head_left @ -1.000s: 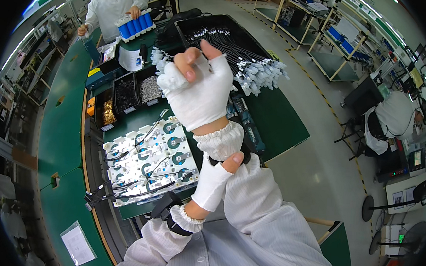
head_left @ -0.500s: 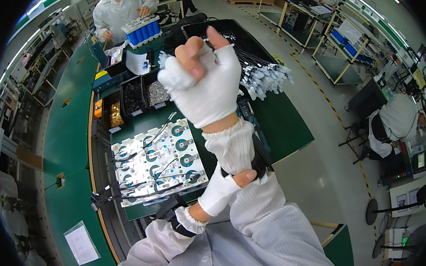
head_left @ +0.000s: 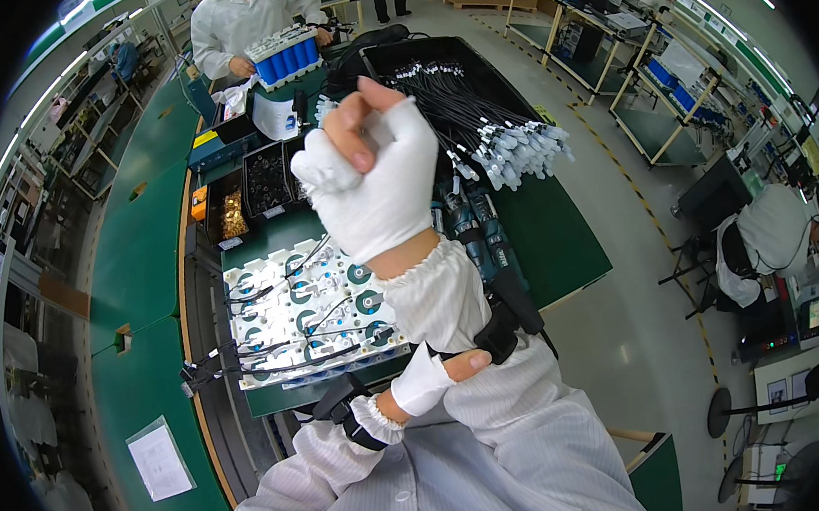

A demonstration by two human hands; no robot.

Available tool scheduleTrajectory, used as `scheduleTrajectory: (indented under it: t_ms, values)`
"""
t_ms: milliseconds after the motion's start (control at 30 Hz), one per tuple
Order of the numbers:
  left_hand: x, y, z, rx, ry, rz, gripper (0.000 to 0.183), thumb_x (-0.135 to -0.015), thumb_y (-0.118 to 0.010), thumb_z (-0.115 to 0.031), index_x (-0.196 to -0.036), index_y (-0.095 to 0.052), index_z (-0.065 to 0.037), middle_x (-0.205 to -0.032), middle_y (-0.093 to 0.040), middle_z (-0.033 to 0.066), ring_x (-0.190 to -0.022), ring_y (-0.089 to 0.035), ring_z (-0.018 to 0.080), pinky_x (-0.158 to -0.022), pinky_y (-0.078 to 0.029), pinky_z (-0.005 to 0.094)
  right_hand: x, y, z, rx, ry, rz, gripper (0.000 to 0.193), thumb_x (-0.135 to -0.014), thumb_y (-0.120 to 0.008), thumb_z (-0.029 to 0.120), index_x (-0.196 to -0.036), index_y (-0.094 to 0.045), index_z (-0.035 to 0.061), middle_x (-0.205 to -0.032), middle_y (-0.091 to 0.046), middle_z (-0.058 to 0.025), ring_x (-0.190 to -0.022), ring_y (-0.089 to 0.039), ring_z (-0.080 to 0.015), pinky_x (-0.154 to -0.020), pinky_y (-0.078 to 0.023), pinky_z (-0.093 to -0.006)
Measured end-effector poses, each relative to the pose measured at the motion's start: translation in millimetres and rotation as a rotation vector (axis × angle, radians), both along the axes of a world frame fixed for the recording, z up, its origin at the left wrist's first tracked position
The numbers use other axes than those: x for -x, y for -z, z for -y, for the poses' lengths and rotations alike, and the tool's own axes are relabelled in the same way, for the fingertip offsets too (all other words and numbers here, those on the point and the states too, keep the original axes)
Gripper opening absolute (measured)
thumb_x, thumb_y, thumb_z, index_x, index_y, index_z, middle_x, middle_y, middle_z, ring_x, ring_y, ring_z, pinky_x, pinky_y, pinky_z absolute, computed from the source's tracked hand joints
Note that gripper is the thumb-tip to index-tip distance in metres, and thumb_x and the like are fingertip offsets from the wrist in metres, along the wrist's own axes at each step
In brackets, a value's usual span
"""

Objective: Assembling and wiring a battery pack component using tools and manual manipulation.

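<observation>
My right hand (head_left: 373,172), in a white glove with bare fingertips, is raised over the bench with its fingers curled into a fist. Nothing shows between them. Lower down, my left hand (head_left: 429,380) clasps the right sleeve (head_left: 485,394) at the forearm. Its thumb lies on the cloth; the other fingers are hidden below. Just above that thumb is a black wrist strap with a device (head_left: 499,336). Another black strap (head_left: 360,423) circles my left wrist. Beneath the right hand lies a white battery module (head_left: 306,310) with round green-ringed terminals and black wires.
Small-parts bins (head_left: 267,181) stand beyond the module. A black crate (head_left: 385,59) holds cables with white connectors (head_left: 521,154). Power screwdrivers (head_left: 478,227) lie right of my arm. Across the bench a co-worker (head_left: 255,17) handles a blue-celled pack (head_left: 285,60). A paper sheet (head_left: 160,458) lies left.
My right hand has turned and shifted a little left, still curled. The strap device on the right forearm shows more fully. My left hand keeps its hold on the sleeve.
</observation>
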State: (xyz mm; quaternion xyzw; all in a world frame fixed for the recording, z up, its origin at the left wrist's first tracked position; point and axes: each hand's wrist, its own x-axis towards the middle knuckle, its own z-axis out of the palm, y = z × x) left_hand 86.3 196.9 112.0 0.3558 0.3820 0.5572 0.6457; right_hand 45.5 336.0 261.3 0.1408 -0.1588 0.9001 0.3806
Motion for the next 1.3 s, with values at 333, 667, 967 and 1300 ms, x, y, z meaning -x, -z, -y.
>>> scheduleTrajectory:
  t_ms: [333,667,967,1300]
  values:
    - [-10.1,-13.3,19.7,-0.034,0.017,-0.131,0.079,-0.083,-0.085,-0.033,-0.144,-0.048,0.0,-0.138,-0.057,0.0116,-0.126,-0.053,0.024,-0.108,-0.042,0.0348,-17.3,-19.6,34.1,-1.115,1.361,0.351,0.033,-0.092,-0.07,0.014,-0.063,-0.057,0.0062,-0.053,-0.048,-0.0011,-0.045,-0.047,-0.0108,-0.044,-0.034,-0.0295]
    - [-26.7,-13.9,41.9,-0.128,0.082,-0.54,0.08,-0.081,-0.083,-0.04,-0.141,-0.048,-0.001,-0.133,-0.058,0.0148,-0.125,-0.055,0.0281,-0.108,-0.043,0.0378,-46.8,-20.0,61.1,-0.246,-0.332,-0.192,0.051,-0.108,-0.042,0.039,-0.069,-0.055,0.0095,-0.048,-0.032,0.0004,-0.037,-0.031,-0.0145,-0.043,-0.025,-0.031]
    - [79.1,-99.2,45.0,-0.205,0.234,-0.709,0.061,-0.091,-0.078,-0.032,-0.14,-0.056,-0.002,-0.125,-0.067,0.0126,-0.114,-0.062,0.0209,-0.102,-0.049,0.035,-92.4,-6.2,67.5,-0.804,0.587,0.398,0.037,-0.098,-0.062,0.028,-0.072,-0.062,0.0023,-0.06,-0.054,-0.0007,-0.051,-0.05,-0.0105,-0.048,-0.036,-0.026]
    - [207.5,-144.7,23.3,-0.774,-0.745,0.04,0.02,-0.104,-0.052,-0.022,-0.105,-0.057,-0.003,-0.092,-0.063,0.011,-0.081,-0.062,0.0223,-0.073,-0.053,0.0339,-13.5,56.2,174.6,-1.299,0.563,0.93,0.047,-0.087,-0.081,0.032,-0.121,-0.065,0.0028,-0.092,-0.072,-0.0132,-0.083,-0.073,-0.0298,-0.075,-0.057,-0.0383]
